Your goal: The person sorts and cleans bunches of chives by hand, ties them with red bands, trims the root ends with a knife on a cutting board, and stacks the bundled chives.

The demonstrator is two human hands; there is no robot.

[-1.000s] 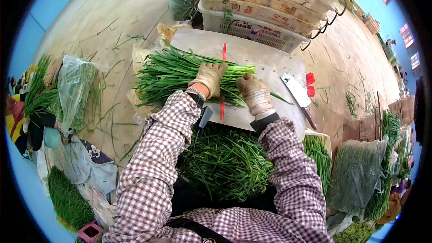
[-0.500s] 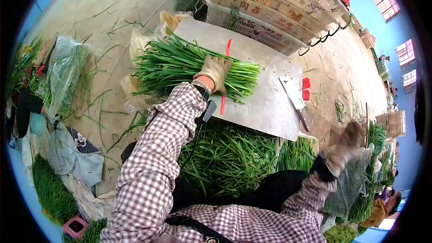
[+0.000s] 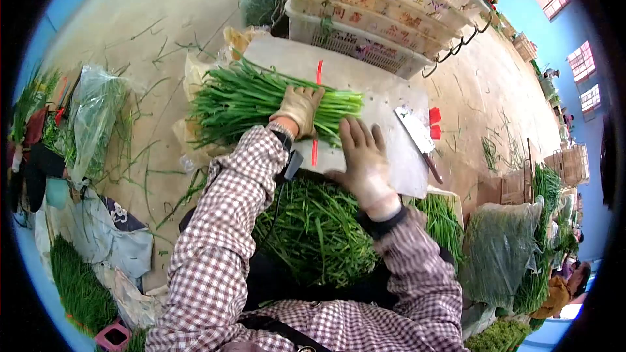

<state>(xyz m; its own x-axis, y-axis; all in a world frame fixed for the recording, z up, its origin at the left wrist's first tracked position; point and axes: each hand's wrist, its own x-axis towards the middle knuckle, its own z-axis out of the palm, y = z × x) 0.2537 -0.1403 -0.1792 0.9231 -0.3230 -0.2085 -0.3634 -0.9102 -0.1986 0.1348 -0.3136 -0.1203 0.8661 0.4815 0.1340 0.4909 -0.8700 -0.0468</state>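
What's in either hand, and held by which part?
The left hand holds the chive bundle from above, nearer the pale stem ends than the leaf tips. The right hand is open, holding nothing.

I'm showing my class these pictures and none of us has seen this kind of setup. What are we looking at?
There is no machine, just a person working with two gloved hands. One camera, worn on the head, looks forward and down, so the checked sleeves are the wearer's own and the view looks rounded. The left hand holds a bundle of long green leaves down on a pale board. The right hand is spread open near the bundle's lighter end, gripping nothing. A red strip shows on both sides of the bundle, and a knife lies along the board's right side.
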